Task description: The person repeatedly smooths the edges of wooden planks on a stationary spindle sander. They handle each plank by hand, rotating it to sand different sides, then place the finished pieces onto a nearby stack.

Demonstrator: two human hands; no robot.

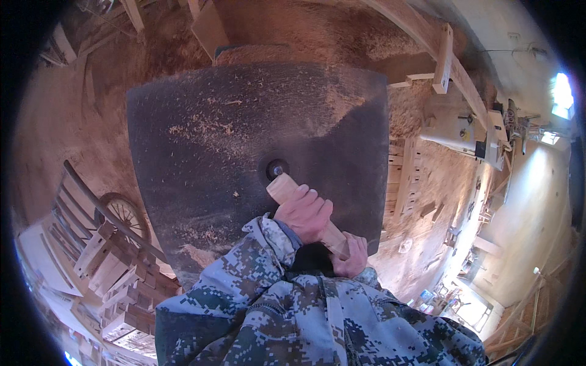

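A pale wooden piece (282, 188) slants over the near half of a dark machine table (201, 158). My left hand (305, 212) is closed round it a little behind its far end. My right hand (350, 255) grips the near end, close to my body and lower right. Just beyond the wood's far end, a round dark spindle (278, 169) stands in an opening in the table. The wood's tip lies beside the spindle; whether they touch I cannot tell. Both arms are in camouflage sleeves.
Wood shavings (213, 125) are scattered over the table. Sawdust (329, 30) covers the floor around it. At left stand a spoked wheel (124, 213), a dark-railed cart (101, 204) and stacked timber (125, 293). More wooden pieces (400, 174) lie along the right side.
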